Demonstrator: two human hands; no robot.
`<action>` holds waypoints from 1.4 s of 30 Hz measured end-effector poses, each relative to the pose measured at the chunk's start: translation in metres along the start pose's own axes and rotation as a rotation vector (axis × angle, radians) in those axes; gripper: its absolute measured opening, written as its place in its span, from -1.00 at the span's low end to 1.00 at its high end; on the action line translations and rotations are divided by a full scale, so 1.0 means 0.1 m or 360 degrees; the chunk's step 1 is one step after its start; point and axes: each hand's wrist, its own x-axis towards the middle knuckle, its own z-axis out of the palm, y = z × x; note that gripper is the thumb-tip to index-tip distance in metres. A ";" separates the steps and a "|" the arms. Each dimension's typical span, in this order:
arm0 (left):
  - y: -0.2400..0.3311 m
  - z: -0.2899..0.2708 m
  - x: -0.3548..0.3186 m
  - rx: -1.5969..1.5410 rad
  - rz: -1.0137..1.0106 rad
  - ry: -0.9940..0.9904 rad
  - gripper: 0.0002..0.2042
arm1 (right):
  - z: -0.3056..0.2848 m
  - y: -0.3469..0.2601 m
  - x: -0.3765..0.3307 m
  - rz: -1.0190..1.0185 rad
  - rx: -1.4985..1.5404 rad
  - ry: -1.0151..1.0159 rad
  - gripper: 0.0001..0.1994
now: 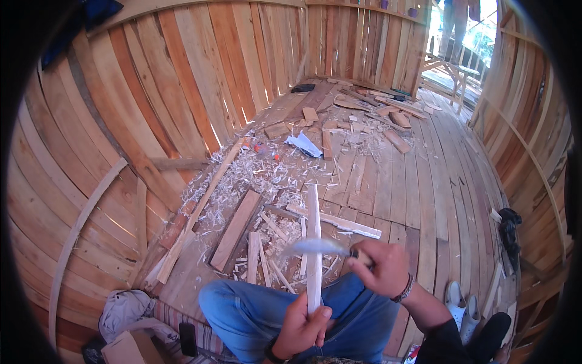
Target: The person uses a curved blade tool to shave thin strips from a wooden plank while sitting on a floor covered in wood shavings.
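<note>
In my left hand (302,327) is the lower end of a pale, narrow wooden strip (313,212), which points up and away from me. My fingers wrap around it just above my lap. My right hand (383,270) grips the dark handle of a knife (332,247), its broad blade blurred by motion and lying across the strip's middle. Whether the edge touches the wood I cannot tell. Beneath and around the strip lie curled wood shavings (282,235) and several thin sticks (253,258). A thick wooden block (237,227) rests to the left of them.
My crossed legs in jeans (242,306) frame the work. Beyond them are a long plank (203,203), a flat board (342,223) and scattered offcuts (397,141). A phone (188,338) and cardboard box (130,350) lie at lower left, light clogs (456,300) at right.
</note>
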 end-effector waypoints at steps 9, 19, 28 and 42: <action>-0.02 -0.05 -0.02 -0.0026 -0.0069 -0.0065 -0.81 | -0.04 -0.01 0.00 -0.0033 0.0000 -0.0030 -0.76; 0.01 -0.06 -0.01 -0.0360 -0.0150 -0.0144 -0.85 | -0.09 0.02 0.06 0.0134 -0.0039 0.0002 -0.76; 0.01 -0.02 -0.05 -0.0557 -0.0153 -0.0200 -0.86 | -0.10 0.09 0.07 0.0090 -0.0090 0.0116 -0.75; 0.08 0.01 -0.05 -0.0703 -0.0220 -0.0257 -0.88 | -0.12 0.09 0.07 0.0003 -0.0107 0.0092 -0.75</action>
